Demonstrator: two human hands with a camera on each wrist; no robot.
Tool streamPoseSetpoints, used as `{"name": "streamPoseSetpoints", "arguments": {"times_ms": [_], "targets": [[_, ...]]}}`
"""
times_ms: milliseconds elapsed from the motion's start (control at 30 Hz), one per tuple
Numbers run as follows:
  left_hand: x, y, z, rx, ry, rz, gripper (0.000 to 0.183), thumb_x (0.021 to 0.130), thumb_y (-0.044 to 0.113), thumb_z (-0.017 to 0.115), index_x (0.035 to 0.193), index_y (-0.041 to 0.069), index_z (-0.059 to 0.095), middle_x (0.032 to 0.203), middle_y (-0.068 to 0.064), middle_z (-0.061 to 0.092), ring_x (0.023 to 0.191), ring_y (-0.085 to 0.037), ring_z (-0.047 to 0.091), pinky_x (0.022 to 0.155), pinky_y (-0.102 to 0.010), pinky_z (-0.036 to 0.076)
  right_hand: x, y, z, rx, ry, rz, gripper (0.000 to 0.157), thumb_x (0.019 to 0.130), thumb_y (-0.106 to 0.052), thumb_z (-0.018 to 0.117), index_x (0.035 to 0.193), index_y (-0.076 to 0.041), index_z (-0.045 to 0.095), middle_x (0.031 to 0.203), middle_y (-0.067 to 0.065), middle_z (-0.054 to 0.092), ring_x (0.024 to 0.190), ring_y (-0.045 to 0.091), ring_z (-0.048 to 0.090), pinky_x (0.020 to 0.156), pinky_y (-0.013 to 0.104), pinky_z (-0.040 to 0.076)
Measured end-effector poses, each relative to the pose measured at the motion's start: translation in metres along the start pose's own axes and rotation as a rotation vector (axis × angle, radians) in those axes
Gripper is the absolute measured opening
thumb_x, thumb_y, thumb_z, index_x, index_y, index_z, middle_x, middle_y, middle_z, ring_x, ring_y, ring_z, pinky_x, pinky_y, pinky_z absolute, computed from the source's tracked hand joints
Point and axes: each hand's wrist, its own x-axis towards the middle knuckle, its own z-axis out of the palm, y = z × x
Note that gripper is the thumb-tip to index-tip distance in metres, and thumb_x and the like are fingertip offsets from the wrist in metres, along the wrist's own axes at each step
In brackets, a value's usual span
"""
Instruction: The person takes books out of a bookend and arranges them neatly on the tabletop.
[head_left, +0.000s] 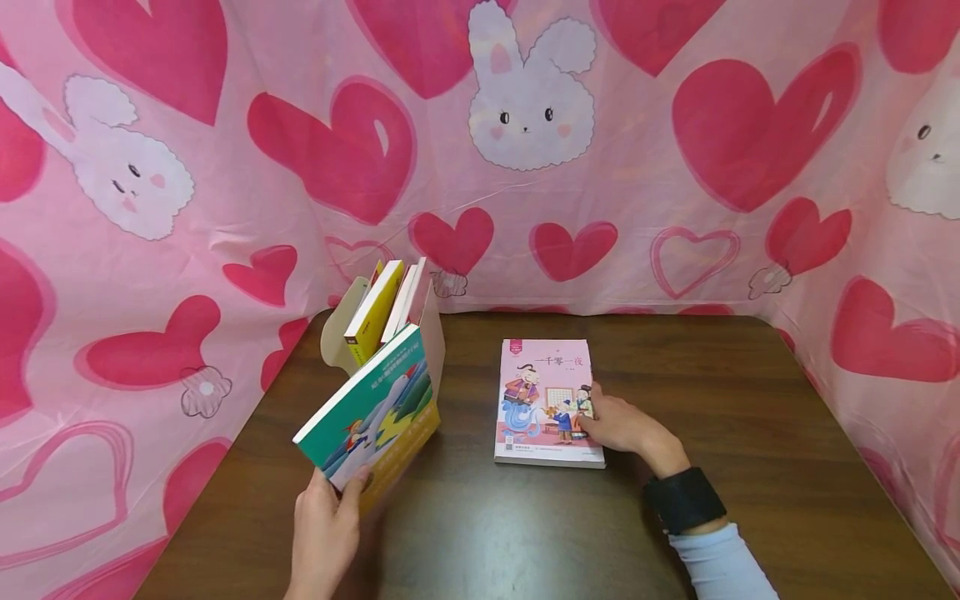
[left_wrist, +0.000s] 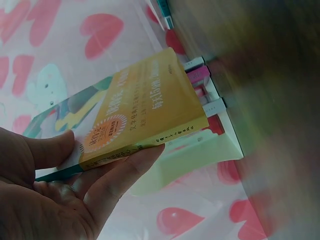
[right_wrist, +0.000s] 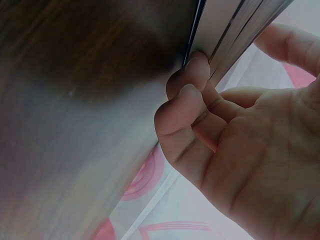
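Note:
My left hand (head_left: 324, 527) grips a green and yellow picture book (head_left: 386, 400) at its lower corner, thumb on the cover and fingers behind. The book is tilted and overlaps the front of a pale book holder (head_left: 339, 333) in the head view. In the left wrist view its yellow cover (left_wrist: 155, 95) and spine show in front of the holder. My right hand (head_left: 633, 427) grips the right edge of a pink storybook (head_left: 551, 354) lying face up on the table. Its thumb is over the cover, while the right wrist view shows curled fingers (right_wrist: 182, 112) at the lower page edge.
Several books, among them a yellow one (head_left: 375, 312), stand upright in the holder at the table's back left. The brown wooden table (head_left: 480, 533) meets a pink heart-and-rabbit cloth (head_left: 630, 192) at the back and sides. A black band (head_left: 684, 500) circles my right wrist.

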Motion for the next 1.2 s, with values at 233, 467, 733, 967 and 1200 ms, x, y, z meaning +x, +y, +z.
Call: {"name": "streamPoseSetpoints", "arguments": {"times_ms": [233,467,733,967,1200], "targets": [[0.006,0.005,0.004,-0.036,-0.058,-0.04,0.04,0.104,0.005,0.066,0.142,0.001,0.055,0.137,-0.025,0.065,0.121,-0.045,0.066,0.097,-0.061,0.051,0.0,0.0,-0.001,-0.005,-0.002,-0.001,0.084,0.108,-0.033,0.058,0.156,0.022,0.015,0.159,0.039,0.033,0.146,0.05,0.038,0.117,0.065,0.031],[0.013,0.009,0.009,-0.056,-0.101,-0.063,0.042,0.104,0.009,0.067,0.144,0.004,0.053,0.14,-0.022,0.064,0.124,-0.043,0.064,0.098,-0.057,0.051,0.0,0.0,-0.001,-0.014,0.002,0.0,0.084,0.107,-0.032,0.058,0.155,0.023,0.016,0.158,0.04,0.034,0.145,0.05,0.04,0.117,0.065,0.031],[0.017,0.011,0.015,-0.083,-0.125,-0.058,0.044,0.105,0.011,0.066,0.145,0.003,0.053,0.139,-0.023,0.064,0.122,-0.043,0.066,0.096,-0.057,0.053,-0.002,0.001,-0.002,0.02,0.013,-0.008,0.088,0.105,-0.035,0.064,0.157,0.02,0.018,0.158,0.038,0.035,0.141,0.05,0.042,0.116,0.067,0.031],[0.021,0.012,0.017,-0.103,-0.129,-0.028,0.043,0.105,0.01,0.066,0.145,0.002,0.053,0.138,-0.022,0.065,0.119,-0.041,0.067,0.095,-0.056,0.054,-0.001,0.002,-0.005,-0.018,0.053,-0.012,0.085,0.104,-0.037,0.065,0.156,0.017,0.026,0.15,0.037,0.044,0.134,0.049,0.048,0.111,0.068,0.037],[0.025,0.012,0.019,-0.135,-0.149,-0.029,0.043,0.105,0.01,0.066,0.145,0.003,0.053,0.138,-0.022,0.065,0.12,-0.042,0.067,0.096,-0.056,0.053,0.0,-0.004,-0.005,-0.048,0.219,-0.102,0.064,0.103,-0.024,0.066,0.152,0.01,0.044,0.103,0.013,0.056,0.089,0.025,0.056,0.073,0.041,0.051]]}}
